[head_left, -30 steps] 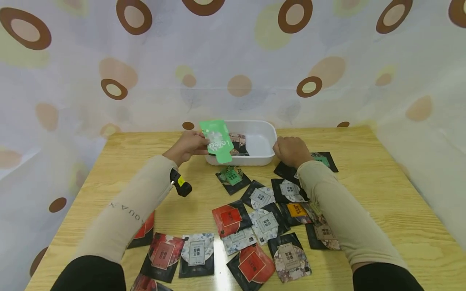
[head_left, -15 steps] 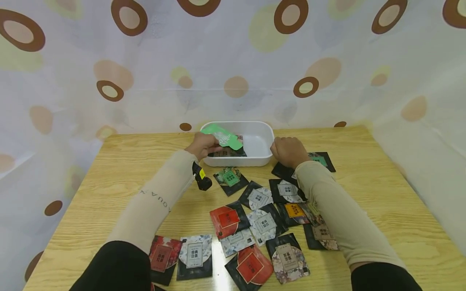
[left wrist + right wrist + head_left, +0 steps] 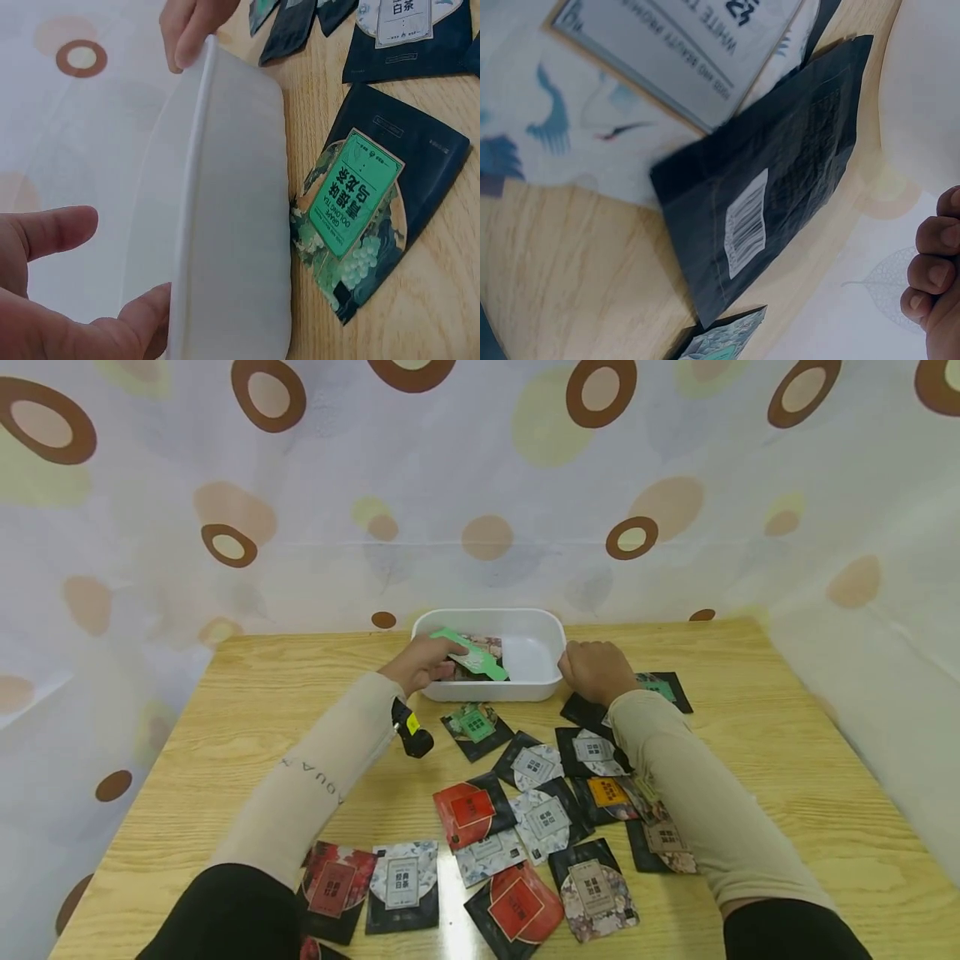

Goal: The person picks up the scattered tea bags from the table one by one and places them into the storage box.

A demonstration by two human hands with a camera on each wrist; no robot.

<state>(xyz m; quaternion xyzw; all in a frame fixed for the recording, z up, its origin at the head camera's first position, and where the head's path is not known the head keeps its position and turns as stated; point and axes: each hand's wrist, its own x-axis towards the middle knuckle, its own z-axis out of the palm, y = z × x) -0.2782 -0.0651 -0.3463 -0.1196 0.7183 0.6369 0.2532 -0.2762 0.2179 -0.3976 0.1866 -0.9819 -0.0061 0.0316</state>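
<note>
A white plastic tub (image 3: 531, 652) stands at the back of the table with dark floral tea sachets (image 3: 491, 646) in its left half. Over its left end reaches my left hand (image 3: 423, 662), next to a green LeTea packet (image 3: 483, 662) that slants down over the sachets. In the left wrist view the thumb and fingers are spread apart, the lower fingers dipping behind the tub's wall (image 3: 232, 195); the green packet is hidden there. My right hand (image 3: 596, 672) grips the tub's right end, its fingers (image 3: 196, 30) folded over the rim.
A grape oolong sachet (image 3: 477, 727) lies just in front of the tub. Several red, white, orange and floral sachets (image 3: 547, 821) overlap mid-table. More sachets (image 3: 402, 887) lie front left. A black sachet, barcode up (image 3: 754, 195), lies under the right wrist. A patterned curtain (image 3: 315, 527) hangs behind.
My left hand has brought the green packet from above the tub's left rim down into the tub, where it now lies at a slant. The right hand has kept its grip.
</note>
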